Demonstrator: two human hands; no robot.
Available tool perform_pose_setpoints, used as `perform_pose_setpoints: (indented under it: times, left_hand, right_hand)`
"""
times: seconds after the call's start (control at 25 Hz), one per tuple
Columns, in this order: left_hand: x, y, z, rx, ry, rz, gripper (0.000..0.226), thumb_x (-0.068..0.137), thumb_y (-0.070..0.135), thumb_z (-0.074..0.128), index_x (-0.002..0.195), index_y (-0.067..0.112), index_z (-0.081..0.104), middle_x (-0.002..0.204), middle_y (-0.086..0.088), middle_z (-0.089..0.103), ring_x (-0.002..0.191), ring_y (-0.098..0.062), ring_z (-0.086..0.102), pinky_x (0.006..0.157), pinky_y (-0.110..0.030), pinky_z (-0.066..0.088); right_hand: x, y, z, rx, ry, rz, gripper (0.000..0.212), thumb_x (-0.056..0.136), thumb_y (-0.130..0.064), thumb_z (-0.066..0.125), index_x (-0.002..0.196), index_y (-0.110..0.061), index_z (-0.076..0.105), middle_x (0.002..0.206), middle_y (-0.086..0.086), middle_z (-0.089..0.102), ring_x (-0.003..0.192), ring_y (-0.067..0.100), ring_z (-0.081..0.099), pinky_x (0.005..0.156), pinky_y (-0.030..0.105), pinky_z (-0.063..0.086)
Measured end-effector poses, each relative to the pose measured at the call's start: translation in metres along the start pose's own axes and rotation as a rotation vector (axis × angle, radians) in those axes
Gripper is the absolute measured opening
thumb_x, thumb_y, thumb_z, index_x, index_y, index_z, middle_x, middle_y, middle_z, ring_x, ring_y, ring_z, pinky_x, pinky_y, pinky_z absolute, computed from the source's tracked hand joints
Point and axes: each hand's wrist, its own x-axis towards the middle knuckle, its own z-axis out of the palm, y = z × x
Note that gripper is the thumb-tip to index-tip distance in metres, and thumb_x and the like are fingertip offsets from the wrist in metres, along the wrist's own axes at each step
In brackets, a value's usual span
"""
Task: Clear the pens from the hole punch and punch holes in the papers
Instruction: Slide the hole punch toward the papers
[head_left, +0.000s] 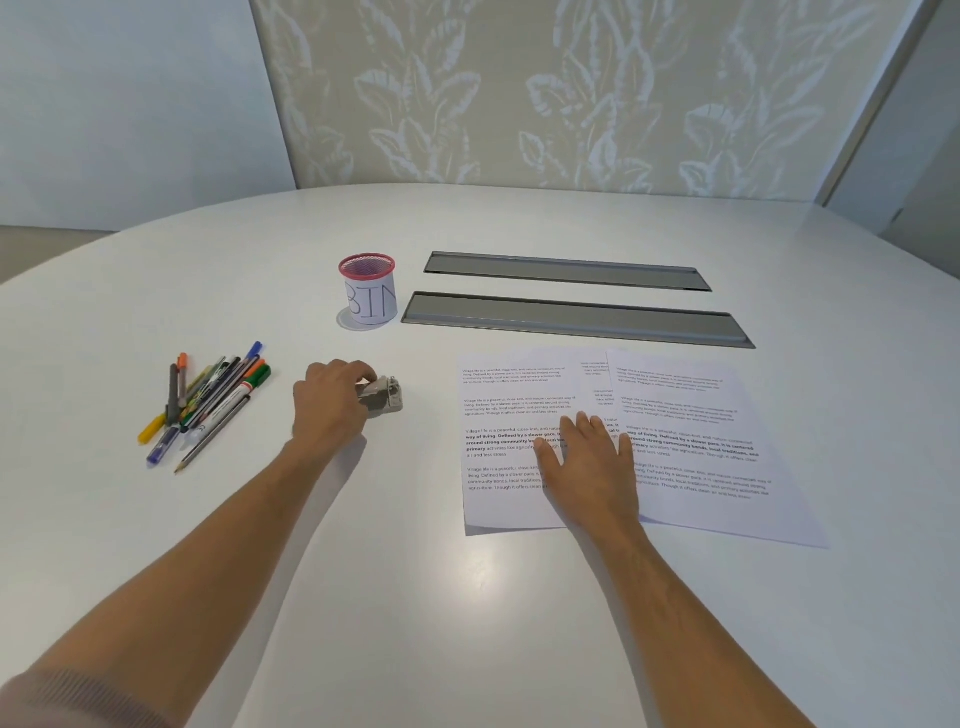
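Nearest, the right hand (587, 462) is laid flat and open on the printed papers (519, 415), fingers spread, nothing gripped; the sheets are pinned to the white tabletop (415, 597) where two of them overlap. The left hand (332, 400) is closed over the rear of the small metal hole punch (384, 396), which stands on the tabletop between the two hands, its mouth turned toward the papers.

The pens (208, 400) are heaped together outboard of the left hand, well apart from the punch, so the clearing appears done and the punching step is judged to be in hand. For that to go well, the sheets should be squared into one stack under the right hand before the punch is brought across, since they now lie fanned with edges uneven. The near left edge should be fed fully into the slot and held flat while the lever is pressed.

Beyond the left hand, a red mesh cup labelled "BIN" (368, 291) stands clear of the work.
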Motion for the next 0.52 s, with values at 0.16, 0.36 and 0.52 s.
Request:
perform_pose_setpoints:
  times: [0.16, 0.36, 0.52]
  left_hand:
    - [-0.007, 0.001, -0.002, -0.301, 0.068, -0.162, 0.048, 0.075, -0.006, 0.053, 0.115, 0.019, 0.062, 0.125, -0.014, 0.051, 0.115, -0.034, 0.047, 0.087, -0.041, 0.042]
    - [-0.029, 0.029, -0.007, -0.609, 0.328, -0.484, 0.044, 0.080, 0.006, 0.049, 0.124, 0.013, 0.048, 0.135, -0.011, 0.037, 0.124, -0.031, 0.037, 0.096, -0.042, 0.038]
    - [-0.036, 0.033, -0.003, -0.678, 0.295, -0.581, 0.042, 0.086, 0.022, 0.058, 0.124, 0.013, 0.044, 0.135, -0.012, 0.035, 0.120, -0.034, 0.042, 0.094, -0.045, 0.042]
  right_hand:
    - [0.000, 0.001, 0.000, -0.002, 0.003, -0.003, 0.066, 0.099, -0.055, 0.022, 0.152, -0.018, 0.029, 0.162, 0.002, 0.023, 0.151, 0.019, 0.012, 0.122, 0.048, -0.001]
    - [0.000, 0.001, 0.002, 0.005, 0.006, -0.005, 0.066, 0.099, -0.056, 0.022, 0.152, -0.018, 0.029, 0.162, 0.002, 0.023, 0.151, 0.018, 0.012, 0.122, 0.047, -0.001]
    - [0.000, 0.001, 0.003, -0.003, 0.012, 0.003, 0.066, 0.098, -0.056, 0.022, 0.152, -0.018, 0.029, 0.162, 0.002, 0.024, 0.151, 0.018, 0.013, 0.122, 0.047, -0.001]
